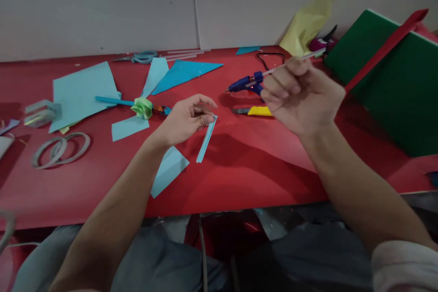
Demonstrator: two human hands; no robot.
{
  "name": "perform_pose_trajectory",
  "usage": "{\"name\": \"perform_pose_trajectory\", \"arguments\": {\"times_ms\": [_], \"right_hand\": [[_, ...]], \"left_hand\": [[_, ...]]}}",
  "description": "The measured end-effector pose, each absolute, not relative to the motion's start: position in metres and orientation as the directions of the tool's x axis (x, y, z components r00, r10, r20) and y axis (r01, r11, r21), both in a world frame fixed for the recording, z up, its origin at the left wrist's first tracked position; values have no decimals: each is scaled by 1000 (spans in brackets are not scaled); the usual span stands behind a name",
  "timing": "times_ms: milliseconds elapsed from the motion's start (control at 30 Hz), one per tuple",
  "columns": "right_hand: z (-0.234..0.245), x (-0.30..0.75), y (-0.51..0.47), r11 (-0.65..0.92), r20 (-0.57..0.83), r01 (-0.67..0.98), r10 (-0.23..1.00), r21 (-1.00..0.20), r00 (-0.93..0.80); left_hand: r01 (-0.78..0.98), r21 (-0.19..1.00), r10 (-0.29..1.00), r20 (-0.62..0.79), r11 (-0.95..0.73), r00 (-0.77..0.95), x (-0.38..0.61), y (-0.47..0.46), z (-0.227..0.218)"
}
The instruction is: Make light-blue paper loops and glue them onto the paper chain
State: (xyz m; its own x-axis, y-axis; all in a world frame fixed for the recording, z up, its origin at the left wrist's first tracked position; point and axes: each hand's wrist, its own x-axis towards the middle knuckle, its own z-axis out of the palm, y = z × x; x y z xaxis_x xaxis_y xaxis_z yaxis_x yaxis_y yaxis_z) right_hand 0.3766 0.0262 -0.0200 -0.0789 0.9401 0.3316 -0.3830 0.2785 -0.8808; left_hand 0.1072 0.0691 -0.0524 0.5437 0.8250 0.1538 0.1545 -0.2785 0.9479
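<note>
My left hand (186, 118) pinches the upper end of a narrow light-blue paper strip (206, 139) that slants down onto the red table (239, 169). My right hand (301, 96) is raised above the table with its fingers closed round a blue hot glue gun (244, 84), whose nozzle points left; a clear glue stick (308, 56) juts out behind the hand. A light-blue paper piece (168, 169) lies under my left forearm.
A green paper flower on a blue stem (142, 106), blue paper sheets (84, 93), scissors (142, 57), tape rolls (59, 148) and a yellow-handled cutter (258, 111) lie on the table. A green board (393, 77) with a red strip leans at the right.
</note>
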Motion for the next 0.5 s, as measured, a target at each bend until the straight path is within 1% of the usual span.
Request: {"name": "perform_pose_trajectory", "arguments": {"times_ms": [67,133,200,267,333,400,467,500], "right_hand": [[-23,385,29,360,390,-291,919,-886,-50],[-30,388,30,401,406,-78,910,-913,-79],[-39,384,27,389,349,174,911,-905,-219],[-43,378,23,409,273,361,887,-838,-372],[-40,375,19,467,276,442,860,-766,-430],[-30,377,17,496,312,489,856,-718,-411],[-15,381,20,504,325,524,857,-686,-399],[-8,383,23,502,342,504,860,-702,-379]], "left_hand": [[164,941,839,174,-297,516,102,72,-50],[149,938,856,211,-313,472,95,76,-48],[99,937,866,266,-336,424,90,79,-47],[49,936,869,305,-350,389,89,80,-46],[22,943,875,301,-333,379,91,79,-45],[4,956,882,269,-294,388,95,77,-44],[-2,966,890,238,-258,390,100,75,-44],[3,969,896,227,-247,381,101,74,-43]]}}
